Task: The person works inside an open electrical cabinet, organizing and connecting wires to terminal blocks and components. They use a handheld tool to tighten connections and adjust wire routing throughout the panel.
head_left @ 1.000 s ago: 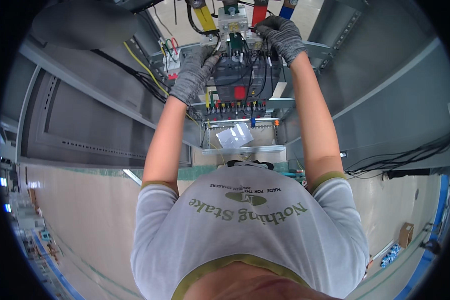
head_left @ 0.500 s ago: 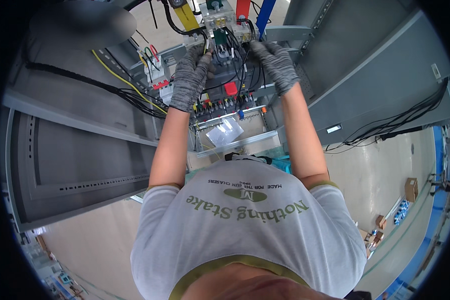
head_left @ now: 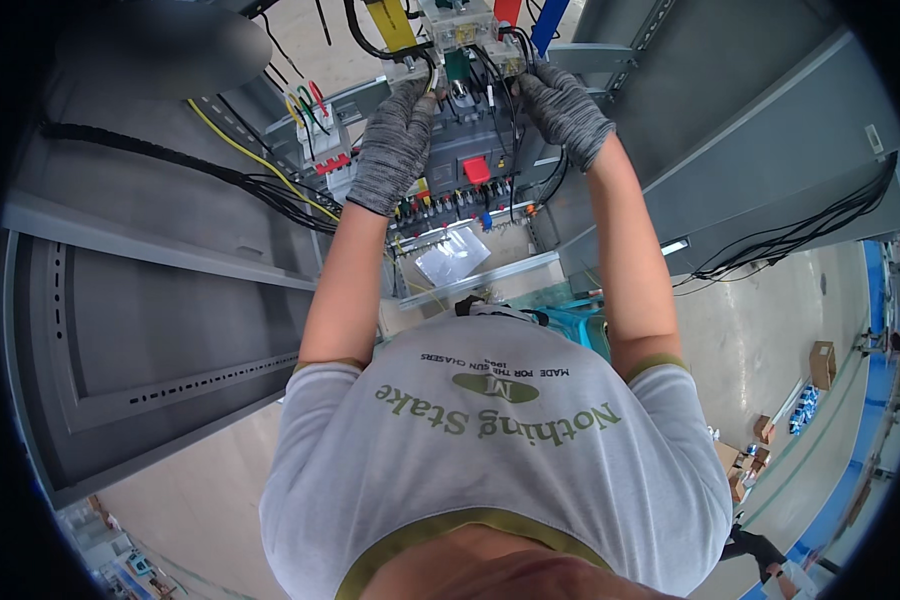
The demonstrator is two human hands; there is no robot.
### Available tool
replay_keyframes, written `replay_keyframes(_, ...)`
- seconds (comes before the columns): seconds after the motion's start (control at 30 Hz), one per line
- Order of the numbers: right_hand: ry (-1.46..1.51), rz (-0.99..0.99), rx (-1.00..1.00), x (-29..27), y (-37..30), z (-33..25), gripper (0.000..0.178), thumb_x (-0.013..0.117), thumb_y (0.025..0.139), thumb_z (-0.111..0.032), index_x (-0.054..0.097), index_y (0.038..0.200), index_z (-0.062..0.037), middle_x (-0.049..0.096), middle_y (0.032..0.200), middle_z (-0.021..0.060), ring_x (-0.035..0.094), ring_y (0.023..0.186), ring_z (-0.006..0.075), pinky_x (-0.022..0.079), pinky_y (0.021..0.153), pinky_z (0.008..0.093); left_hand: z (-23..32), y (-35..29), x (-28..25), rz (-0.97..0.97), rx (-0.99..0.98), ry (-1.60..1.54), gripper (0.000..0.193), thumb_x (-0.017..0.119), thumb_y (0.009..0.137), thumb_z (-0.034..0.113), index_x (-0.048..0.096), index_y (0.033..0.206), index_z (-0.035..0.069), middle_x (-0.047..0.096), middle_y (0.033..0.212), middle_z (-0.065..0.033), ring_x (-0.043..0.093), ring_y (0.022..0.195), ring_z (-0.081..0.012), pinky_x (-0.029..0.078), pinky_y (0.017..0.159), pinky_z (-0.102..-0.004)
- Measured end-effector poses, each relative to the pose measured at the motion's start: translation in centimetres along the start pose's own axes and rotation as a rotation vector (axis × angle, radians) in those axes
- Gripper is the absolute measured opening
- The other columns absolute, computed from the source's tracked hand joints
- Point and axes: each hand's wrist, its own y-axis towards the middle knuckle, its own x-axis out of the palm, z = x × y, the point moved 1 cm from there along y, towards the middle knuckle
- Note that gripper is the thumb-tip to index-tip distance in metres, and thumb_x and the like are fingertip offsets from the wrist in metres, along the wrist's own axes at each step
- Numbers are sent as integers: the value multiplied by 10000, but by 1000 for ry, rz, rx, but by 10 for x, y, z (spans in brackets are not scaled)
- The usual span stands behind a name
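Observation:
My left hand (head_left: 395, 150), in a grey knitted glove, has its fingers closed round black wires (head_left: 429, 68) just below the yellow busbar (head_left: 392, 26). My right hand (head_left: 568, 112), gloved the same way, pinches another bunch of black wires (head_left: 524, 48) below the blue busbar (head_left: 548, 24). Its fingertips are partly hidden. Between the hands stands a dark grey circuit breaker (head_left: 457, 150) with a red part (head_left: 476, 169) on its front. Above it are clear plastic covers (head_left: 460, 30) and a green insulator (head_left: 457, 66). Loose black wires hang across the breaker.
Grey cabinet panels rise at the left (head_left: 160, 320) and right (head_left: 770, 150). A black cable bundle (head_left: 160, 145) and a yellow wire (head_left: 245, 145) run along the left. A small white breaker (head_left: 322, 140) sits left of my hand. Cardboard boxes (head_left: 822, 364) stand on the floor.
The view has shifted slightly. My right hand has moved a little to the right, away from the breaker, and fewer wires lie across the breaker. Another person's arm now shows at the lower right.

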Motion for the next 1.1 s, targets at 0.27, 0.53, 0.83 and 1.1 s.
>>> replay_keyframes(0.27, 247, -57, 235, -8, -24, -46, 275, 587, 946, -327, 607, 1050, -73, 534, 707, -31, 510, 564, 64, 462, 489, 223, 17, -6, 5, -32, -233, -213, 322, 592, 940, 197, 589, 1200, 6, 678, 978, -110, 621, 803, -117, 512, 719, -294)
replay_keyframes(0.53, -20, 88, -11, -9, -18, -40, 220, 603, 929, -231, 567, 968, -18, 647, 779, 120, 646, 699, 220, 531, 645, 355, 21, -17, 16, 156, -147, -33, 360, 650, 900, 191, 568, 1194, 1, 665, 1016, -112, 631, 852, -197, 502, 801, -317)
replay_keyframes(0.83, -438, 299, -441, -18, 13, -45, 199, 618, 882, -220, 648, 1022, -83, 654, 972, 169, 632, 925, 346, 499, 818, 428, 48, -42, 23, 517, 72, 216, 235, 637, 877, 65, 612, 1106, 21, 639, 893, -59, 598, 813, -139, 490, 781, -287)
replay_keyframes(1.1, -349, 198, -523, -16, 49, -33, 153, 622, 850, -209, 693, 946, -113, 684, 872, 155, 659, 837, 338, 515, 778, 426, 36, -74, 44, 540, 92, 240, 170, 632, 875, 21, 636, 1045, 23, 632, 929, -74, 605, 821, -141, 486, 780, -284)
